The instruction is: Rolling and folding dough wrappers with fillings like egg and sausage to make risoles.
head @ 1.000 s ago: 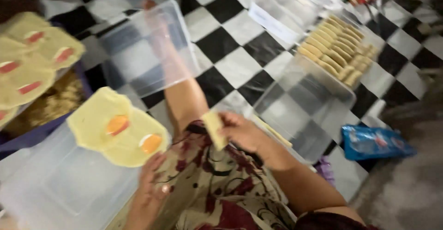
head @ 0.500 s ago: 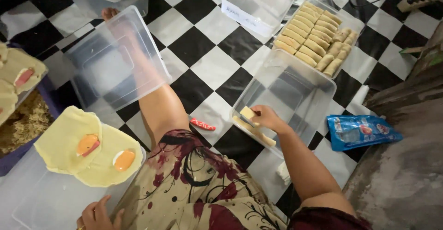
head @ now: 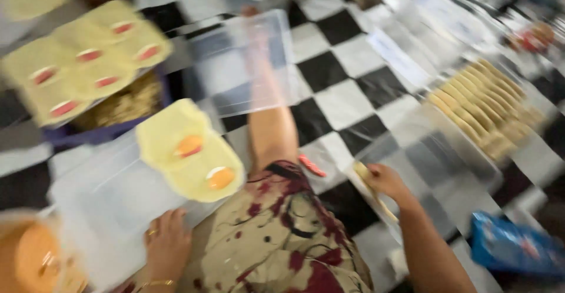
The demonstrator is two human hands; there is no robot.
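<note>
Two round pale yellow dough sheets [head: 188, 155] lie on flat translucent plastic lid [head: 106, 205], left of outstretched leg [head: 268, 122]. Left hand [head: 168, 243] rests on lid's near edge. Right hand [head: 385, 181] at rim of clear plastic container [head: 435, 169], right of leg. Rows of rolled pastries [head: 482, 107] beyond container.

Beyond the right hand [head: 385, 180], the floor [head: 344, 102] is black-and-white checks. Pale yellow wrappers [head: 191, 152] above the left hand [head: 166, 243] carry orange filling. Her skirt [head: 276, 240] is tan with dark red flowers. Right of the right hand lies a blue packet [head: 515, 249].
</note>
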